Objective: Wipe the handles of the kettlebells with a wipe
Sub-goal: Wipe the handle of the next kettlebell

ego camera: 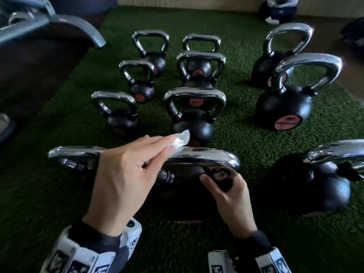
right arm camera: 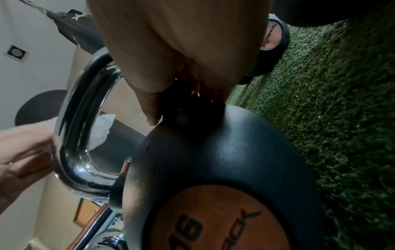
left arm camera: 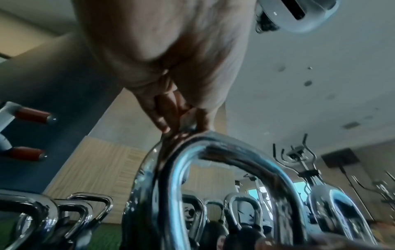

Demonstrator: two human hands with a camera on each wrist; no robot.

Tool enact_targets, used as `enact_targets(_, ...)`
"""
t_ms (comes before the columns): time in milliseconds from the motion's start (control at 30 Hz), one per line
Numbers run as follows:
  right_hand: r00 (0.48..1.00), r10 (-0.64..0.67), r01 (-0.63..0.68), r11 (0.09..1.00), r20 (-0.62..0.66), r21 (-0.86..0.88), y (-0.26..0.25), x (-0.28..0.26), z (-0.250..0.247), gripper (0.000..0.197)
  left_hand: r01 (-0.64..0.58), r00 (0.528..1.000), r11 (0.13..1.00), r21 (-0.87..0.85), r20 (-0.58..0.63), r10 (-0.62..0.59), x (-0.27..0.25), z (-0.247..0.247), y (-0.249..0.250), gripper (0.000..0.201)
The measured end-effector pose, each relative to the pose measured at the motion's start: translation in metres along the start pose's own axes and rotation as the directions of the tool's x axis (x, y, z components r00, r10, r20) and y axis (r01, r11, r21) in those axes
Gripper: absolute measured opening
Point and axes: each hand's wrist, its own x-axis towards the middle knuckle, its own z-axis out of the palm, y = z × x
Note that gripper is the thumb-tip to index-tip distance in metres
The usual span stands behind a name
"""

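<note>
1. While the wipe [ego camera: 180, 141] is pinched between the thumb and fingers of the left hand [ego camera: 126, 174], it is laid on top of the chrome handle [ego camera: 206, 156] of the nearest kettlebell [ego camera: 183, 196], near the middle of the bar; this handle is judged to be the one in progress.
2. At the right end of that handle, the black collar where chrome meets the ball is gripped by the curled fingers of the right hand [ego camera: 226, 192], so the weight is presumably being steadied.
3. On the far left, three small kettlebells [ego camera: 122, 121] are lined up on the green turf [ego camera: 236, 138]; in the middle, three more [ego camera: 194, 127] are stood in a row; on the right, three large ones [ego camera: 283, 109] are set.
4. Whether any of those handles have been wiped cannot be told, since no residue or sheen difference is shown; at least the near handle is judged unfinished.
</note>
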Motion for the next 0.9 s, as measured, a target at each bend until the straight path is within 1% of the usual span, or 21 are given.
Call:
enact_targets(67,1.000,-0.013,0.013,1.000,-0.011,0.001,0.001,-0.001,0.001,0.025,-0.060,0.998,0.998,0.000,-0.031,0.060,-0.008,0.010,0.003,0.025)
enact_targets(100,1.000,-0.015,0.015,1.000,-0.011,-0.004,0.002,-0.001,0.001,0.025,-0.064,0.996,0.998,-0.004,-0.066,0.064,-0.015,0.014,0.002,0.024)
enact_targets(133,1.000,-0.015,0.015,1.000,-0.007,-0.005,0.003,-0.001,0.001,0.026,-0.036,0.993,0.999,-0.015,-0.111,0.035,-0.022,0.017,-0.003,0.024)
enact_targets(167,1.000,-0.013,0.013,1.000,-0.002,-0.004,0.004,-0.001,0.000,0.026,0.020,0.987,0.999,-0.045,-0.159,-0.027,-0.029,0.018,-0.012,0.024)
enact_targets(200,1.000,-0.013,0.013,1.000,0.003,-0.001,0.005,-0.001,0.000,0.026,0.100,0.973,0.989,-0.110,-0.198,-0.120,-0.037,0.018,-0.022,0.025)
enact_targets(233,1.000,-0.015,0.015,1.000,0.006,0.000,0.005,0.000,0.000,0.026,0.186,0.948,0.960,-0.211,-0.219,-0.232,-0.045,0.019,-0.032,0.026)
enact_targets(267,1.000,-0.018,0.018,1.000,0.007,0.004,0.004,0.000,0.000,0.026,0.258,0.916,0.912,-0.319,-0.220,-0.336,-0.052,0.021,-0.038,0.028)
enact_targets(300,1.000,-0.022,0.022,1.000,0.005,0.009,0.003,0.000,0.000,0.026,0.300,0.889,0.869,-0.394,-0.214,-0.404,-0.057,0.024,-0.041,0.029)
enact_targets(333,1.000,-0.025,0.025,1.000,0.002,0.015,0.003,-0.001,0.000,0.027,0.312,0.873,0.846,-0.433,-0.221,-0.435,-0.061,0.028,-0.040,0.029)
enact_targets(400,1.000,-0.029,0.029,0.999,0.002,0.014,0.005,0.000,0.000,0.028,0.296,0.850,0.825,-0.482,-0.260,-0.457,-0.070,0.038,-0.037,0.029)
enact_targets(467,1.000,-0.016,0.016,1.000,0.001,0.003,0.005,-0.001,-0.001,0.029,0.303,0.808,0.772,-0.559,-0.278,-0.519,-0.080,0.047,-0.039,0.029)
enact_targets(533,1.000,-0.013,0.013,1.000,-0.008,-0.016,0.006,-0.001,-0.002,0.030,0.340,0.781,0.719,-0.606,-0.244,-0.575,-0.093,0.055,-0.045,0.026)
enact_targets(600,1.000,-0.009,0.009,1.000,-0.001,-0.017,0.005,0.000,-0.004,0.031,0.405,0.762,0.655,-0.638,-0.160,-0.627,-0.102,0.062,-0.044,0.024)
enact_targets(667,1.000,0.001,0.000,1.000,0.021,-0.022,0.006,0.002,-0.006,0.033,0.431,0.765,0.636,-0.640,-0.114,-0.633,-0.106,0.066,-0.041,0.023)
enact_targets(733,0.999,0.016,-0.015,0.999,0.050,-0.029,0.006,0.003,-0.008,0.038,0.424,0.784,0.680,-0.598,-0.133,-0.606,-0.107,0.066,-0.041,0.025)
enact_targets(800,0.998,0.010,-0.008,0.999,0.066,-0.031,0.005,0.004,-0.012,0.040,0.402,0.818,0.753,-0.521,-0.165,-0.551,-0.103,0.067,-0.046,0.029)
enact_targets(833,0.998,-0.001,0.005,0.999,0.069,-0.048,0.003,0.003,-0.015,0.039,0.395,0.831,0.774,-0.494,-0.168,-0.531,-0.101,0.068,-0.048,0.032)
enact_targets(900,0.997,-0.045,0.052,0.994,0.066,-0.096,-0.001,-0.004,-0.020,0.033,0.401,0.840,0.787,-0.468,-0.155,-0.520,-0.090,0.068,-0.053,0.038)
